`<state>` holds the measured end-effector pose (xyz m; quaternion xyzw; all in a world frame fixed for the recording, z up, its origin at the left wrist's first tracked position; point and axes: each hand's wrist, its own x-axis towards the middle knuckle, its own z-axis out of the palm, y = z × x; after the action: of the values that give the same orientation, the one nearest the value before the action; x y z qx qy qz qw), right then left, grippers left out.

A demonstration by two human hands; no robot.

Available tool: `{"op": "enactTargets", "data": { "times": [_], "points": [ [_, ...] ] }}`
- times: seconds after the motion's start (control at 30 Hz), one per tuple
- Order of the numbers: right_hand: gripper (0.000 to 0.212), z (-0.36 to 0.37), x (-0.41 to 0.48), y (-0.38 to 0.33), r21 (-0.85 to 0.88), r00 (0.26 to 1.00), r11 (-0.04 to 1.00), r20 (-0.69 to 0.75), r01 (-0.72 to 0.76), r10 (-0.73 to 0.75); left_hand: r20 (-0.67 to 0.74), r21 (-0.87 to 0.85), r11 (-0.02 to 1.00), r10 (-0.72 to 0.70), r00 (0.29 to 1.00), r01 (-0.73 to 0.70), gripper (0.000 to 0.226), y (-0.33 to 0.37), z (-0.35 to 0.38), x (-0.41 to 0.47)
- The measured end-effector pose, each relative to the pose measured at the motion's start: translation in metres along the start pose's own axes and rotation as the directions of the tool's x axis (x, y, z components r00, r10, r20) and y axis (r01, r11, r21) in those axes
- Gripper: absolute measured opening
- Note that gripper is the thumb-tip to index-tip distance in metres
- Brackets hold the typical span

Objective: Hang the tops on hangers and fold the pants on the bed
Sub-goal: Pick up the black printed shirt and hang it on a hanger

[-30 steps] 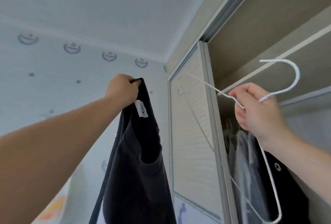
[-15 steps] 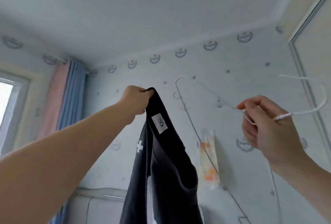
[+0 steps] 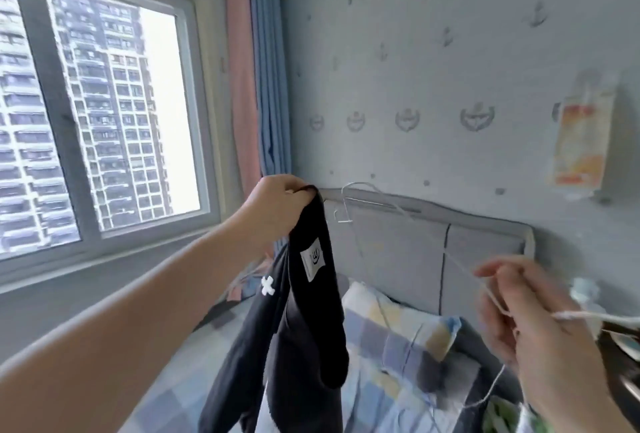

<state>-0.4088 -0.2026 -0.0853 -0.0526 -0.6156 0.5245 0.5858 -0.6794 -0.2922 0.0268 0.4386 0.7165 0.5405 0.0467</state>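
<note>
My left hand (image 3: 273,204) grips a black top (image 3: 304,335) by its neckline and holds it up so it hangs down over the bed (image 3: 381,394). A white label and a small white cross show on the fabric. My right hand (image 3: 530,325) pinches a thin white wire hanger (image 3: 377,202) near its hook, to the right of the top. The hanger's far shoulder reaches toward the top's collar without touching it. Its hook runs off past my right hand to the frame's right edge.
A checked pillow (image 3: 398,322) lies on the bed against a grey padded headboard (image 3: 485,235). A window (image 3: 104,103) with pink and blue curtains (image 3: 256,69) fills the left. A poster (image 3: 581,142) hangs on the wallpapered wall. Green fabric (image 3: 502,415) shows at the bottom right.
The view has swung from the wardrobe and ceiling down and left to the bed and window. Both hands kept their hold on the top and the hanger and came lower.
</note>
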Motion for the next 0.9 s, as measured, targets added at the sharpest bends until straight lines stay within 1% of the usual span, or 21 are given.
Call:
{"op": "enactTargets", "data": {
  "times": [0.07, 0.1, 0.17, 0.2, 0.27, 0.33, 0.4, 0.47, 0.57, 0.67, 0.73, 0.8, 0.9],
  "points": [
    [0.028, 0.007, -0.037, 0.032, -0.032, 0.991, 0.991, 0.033, -0.13, 0.131, -0.024, 0.019, 0.997, -0.076, 0.997, 0.077, 0.015, -0.051, -0.006, -0.02],
    [0.031, 0.01, -0.056, 0.046, -0.031, 0.975, 0.975, 0.035, -0.22, 0.221, -0.038, 0.022, 0.993, -0.118, 0.992, 0.119, 0.016, -0.074, -0.009, -0.031],
    [0.037, 0.017, -0.091, 0.068, -0.019, 0.911, 0.912, 0.037, -0.411, 0.411, -0.069, 0.013, 0.98, -0.199, 0.977, 0.201, 0.019, -0.117, -0.012, -0.055],
    [0.036, 0.02, -0.104, 0.077, -0.024, 0.88, 0.882, 0.067, -0.47, 0.471, -0.078, 0.015, 0.971, -0.239, 0.968, 0.24, 0.019, -0.136, -0.012, -0.067],
    [0.026, 0.025, -0.123, 0.089, -0.046, 0.828, 0.842, 0.166, -0.537, 0.536, -0.076, 0.027, 0.951, -0.305, 0.949, 0.308, 0.019, -0.168, -0.009, -0.093],
    [0.016, 0.029, -0.133, 0.097, -0.066, 0.781, 0.812, 0.241, -0.579, 0.576, -0.064, 0.042, 0.933, -0.354, 0.933, 0.357, 0.015, -0.193, -0.004, -0.115],
    [0.013, 0.029, -0.14, 0.103, -0.097, 0.737, 0.778, 0.269, -0.62, 0.621, -0.067, 0.072, 0.919, -0.383, 0.921, 0.387, 0.01, -0.213, 0.001, -0.134],
    [0.014, 0.027, -0.146, 0.107, -0.125, 0.698, 0.748, 0.286, -0.652, 0.656, -0.084, 0.106, 0.907, -0.4, 0.913, 0.407, 0.009, -0.228, 0.006, -0.149],
    [0.019, 0.02, -0.151, 0.109, -0.132, 0.661, 0.72, 0.312, -0.681, 0.682, -0.098, 0.159, 0.896, -0.404, 0.909, 0.415, 0.012, -0.243, 0.014, -0.164],
    [0.021, 0.011, -0.158, 0.106, -0.153, 0.625, 0.695, 0.335, -0.703, 0.706, -0.131, 0.17, 0.886, -0.413, 0.901, 0.431, 0.019, -0.25, 0.022, -0.17],
    [0.022, 0.005, -0.164, 0.103, -0.159, 0.615, 0.681, 0.32, -0.715, 0.721, -0.155, 0.156, 0.882, -0.422, 0.893, 0.444, 0.02, -0.252, 0.027, -0.171],
    [0.019, 0.003, -0.169, 0.102, -0.173, 0.622, 0.681, 0.296, -0.712, 0.725, -0.144, 0.096, 0.884, -0.443, 0.885, 0.458, 0.018, -0.251, 0.032, -0.175],
    [0.013, 0.004, -0.171, 0.102, -0.189, 0.653, 0.704, 0.269, -0.685, 0.708, -0.043, 0.034, 0.9, -0.433, 0.9, 0.435, 0.015, -0.24, 0.041, -0.179]
  ]
}}
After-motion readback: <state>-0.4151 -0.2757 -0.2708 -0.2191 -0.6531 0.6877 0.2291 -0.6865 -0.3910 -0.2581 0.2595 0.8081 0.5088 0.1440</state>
